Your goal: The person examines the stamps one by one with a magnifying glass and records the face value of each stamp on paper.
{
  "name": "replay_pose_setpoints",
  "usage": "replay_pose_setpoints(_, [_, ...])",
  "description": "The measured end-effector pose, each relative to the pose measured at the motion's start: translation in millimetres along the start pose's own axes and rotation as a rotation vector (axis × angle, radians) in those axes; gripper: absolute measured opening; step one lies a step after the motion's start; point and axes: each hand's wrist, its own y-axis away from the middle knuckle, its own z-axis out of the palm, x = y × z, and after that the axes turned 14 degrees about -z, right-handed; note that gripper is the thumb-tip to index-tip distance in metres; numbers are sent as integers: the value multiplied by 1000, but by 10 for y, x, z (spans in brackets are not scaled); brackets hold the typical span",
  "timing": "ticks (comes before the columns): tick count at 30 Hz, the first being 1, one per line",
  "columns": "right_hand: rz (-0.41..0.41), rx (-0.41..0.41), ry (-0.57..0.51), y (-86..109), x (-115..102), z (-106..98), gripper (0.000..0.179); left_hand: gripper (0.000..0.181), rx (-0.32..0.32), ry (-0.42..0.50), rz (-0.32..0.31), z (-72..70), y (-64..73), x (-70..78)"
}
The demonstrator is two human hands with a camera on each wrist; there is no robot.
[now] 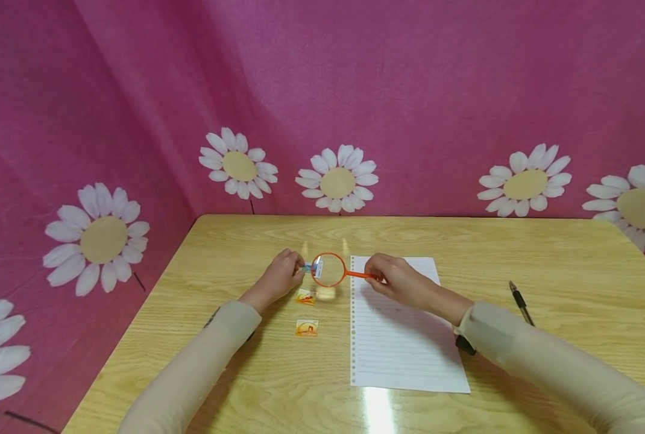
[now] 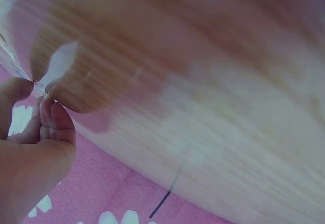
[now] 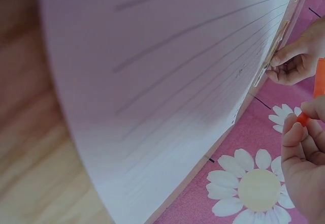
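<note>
My right hand (image 1: 401,280) grips the handle of an orange magnifying glass (image 1: 356,274), its round lens standing over the table left of the paper. With thumb and fingers my left hand (image 1: 280,274) pinches the edge of a small blue stamp-like card (image 1: 307,267), partly seen through the lens. In the left wrist view, the left hand (image 2: 45,127) holds this thin piece by its edge close to the wood. Two small yellow-orange picture cards, an upper one (image 1: 305,296) and a lower one (image 1: 307,328), lie flat nearer to me. The right wrist view shows the right hand (image 3: 307,153) pinching the orange handle.
A lined, hole-punched sheet of paper (image 1: 404,349) lies under the right hand and forearm. Farther right rests a black pen (image 1: 520,301). A small black object (image 1: 465,345) shows beneath the right sleeve. Behind the wooden table (image 1: 572,259) hangs a pink flowered cloth (image 1: 409,90).
</note>
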Motion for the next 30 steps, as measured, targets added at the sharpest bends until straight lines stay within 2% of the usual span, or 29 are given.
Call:
replay_pose_setpoints(6, [-24, 19, 11, -6, 14, 8, 13, 12, -5, 6, -5, -17, 9, 9])
replay_pose_setpoints(14, [3, -7, 5, -18, -8, 1, 12, 12, -8, 4, -5, -27, 17, 7])
replay_pose_setpoints(30, [-24, 9, 25, 1, -8, 20, 14, 11, -6, 16, -2, -25, 25, 21])
